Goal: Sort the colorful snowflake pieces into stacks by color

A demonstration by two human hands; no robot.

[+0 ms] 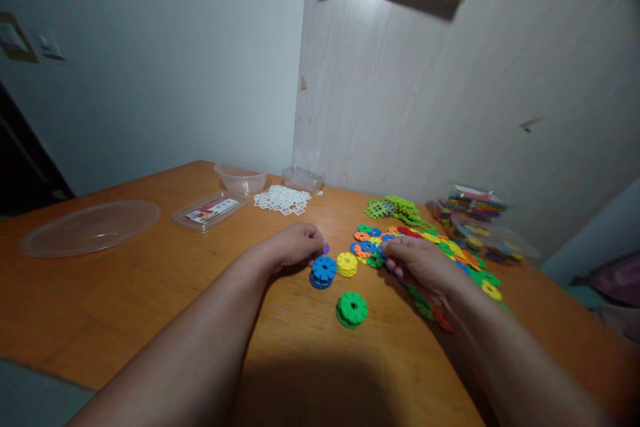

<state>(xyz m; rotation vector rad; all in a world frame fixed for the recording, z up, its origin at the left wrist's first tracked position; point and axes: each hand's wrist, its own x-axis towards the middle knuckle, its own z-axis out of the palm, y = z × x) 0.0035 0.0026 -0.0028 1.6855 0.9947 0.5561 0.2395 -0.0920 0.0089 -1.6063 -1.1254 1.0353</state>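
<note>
Head view: the left hand (295, 247) closes its fingers on a purple disc (325, 249) beside the blue stack (323, 272), while the right hand (420, 264) rests bent fingers in the loose pile (467, 259), grip unclear.

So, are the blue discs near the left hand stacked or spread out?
Stacked: the blue discs lie one on another in a single pile, unlike the loose mixed pieces.
</note>
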